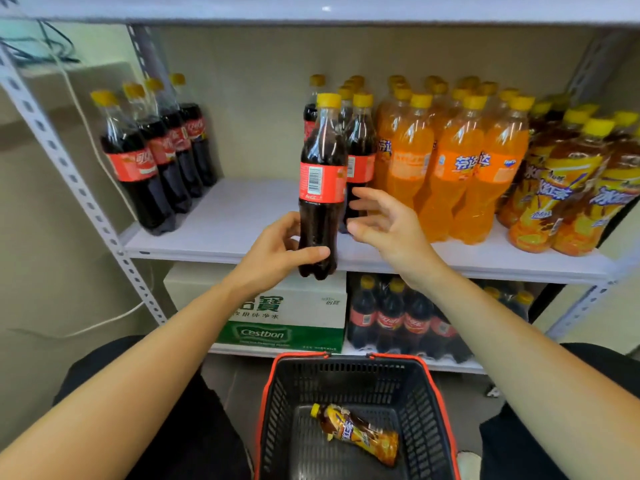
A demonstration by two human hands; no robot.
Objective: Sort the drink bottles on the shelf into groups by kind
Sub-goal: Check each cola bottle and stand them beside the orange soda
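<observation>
The left hand [287, 247] grips the lower body of the held cola bottle [322, 181], thumb across the front, keeping it upright with its base just off the front edge of the shelf [242, 209]. The low grip probably leaves the base free for setting down. The right hand [388, 223] hovers just beside the bottle, fingers spread wide, holding nothing.

The shelf carries, from left:
- a cola row [152, 161] of 4
- a cola cluster [362, 150]
- an orange soda group [453, 161]
- an iced tea group [568, 188]

The gap between the cola groups suggests they need merging. The basket [346, 358] below contains 1 loose tea bottle [360, 433], lying on its side.
</observation>
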